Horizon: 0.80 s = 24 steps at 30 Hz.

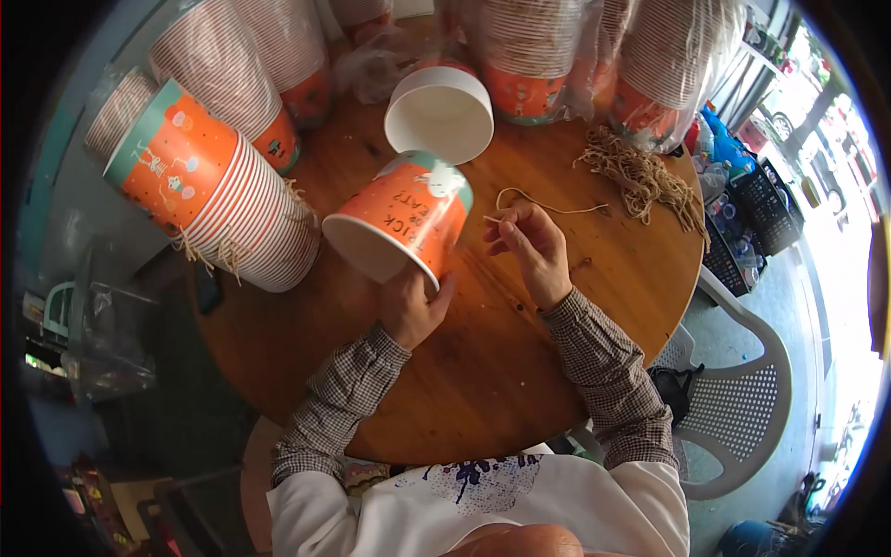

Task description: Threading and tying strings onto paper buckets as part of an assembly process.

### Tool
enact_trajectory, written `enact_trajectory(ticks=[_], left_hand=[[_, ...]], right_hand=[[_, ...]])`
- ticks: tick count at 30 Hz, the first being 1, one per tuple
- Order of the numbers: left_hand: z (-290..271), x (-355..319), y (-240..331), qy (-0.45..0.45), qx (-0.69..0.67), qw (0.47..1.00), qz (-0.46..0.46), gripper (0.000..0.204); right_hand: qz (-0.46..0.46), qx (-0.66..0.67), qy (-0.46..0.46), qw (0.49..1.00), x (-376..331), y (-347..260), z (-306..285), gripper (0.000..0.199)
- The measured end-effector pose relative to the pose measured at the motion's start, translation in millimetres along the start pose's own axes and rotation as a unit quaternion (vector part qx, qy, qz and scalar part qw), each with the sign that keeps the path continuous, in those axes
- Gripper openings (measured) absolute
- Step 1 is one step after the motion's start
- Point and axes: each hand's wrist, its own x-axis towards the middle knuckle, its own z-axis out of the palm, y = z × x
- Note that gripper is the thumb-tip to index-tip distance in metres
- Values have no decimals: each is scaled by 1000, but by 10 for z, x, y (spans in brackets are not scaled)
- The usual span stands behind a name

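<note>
Holding an orange and teal paper bucket (408, 209) near the middle of the table (501, 371), your left hand (415, 306) is closed on its rim; some of its fingers are hidden by the bucket. The bucket is tilted, with its open mouth toward seven o'clock and its teal base toward one o'clock. Your right hand (534, 249), a little apart from it at three o'clock, has thumb and fingertips pressed together on a thin cord (557, 211), whose loose length runs over the wood toward two o'clock.

About the progress, I judge it only from how things lie. At ten o'clock, a leaning stack of nested buckets (251, 223) has short cord ends (190, 249) hanging from its sides, so at least a part of these buckets seems to be already fitted with cord. On the bucket in your left hand I see no cord, so its fitting seems not yet done. At twelve o'clock another bucket (439, 116) lies with its white inside toward you, also without visible cord. Much seems to be left: a tangled cord pile (640, 176) rests at two o'clock, and plastic-wrapped stacks (529, 56) stand from eleven to one o'clock.
</note>
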Motion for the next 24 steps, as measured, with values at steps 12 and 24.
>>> enact_trajectory(ticks=[12,24], left_hand=[[-72,-44,171,16,-316,935,-161,19],[-191,-38,88,-111,-76,983,-124,20]], right_hand=[[-119,-261,-72,955,-208,-120,340,8],[-167,-281,-26,945,-207,-47,384,10]])
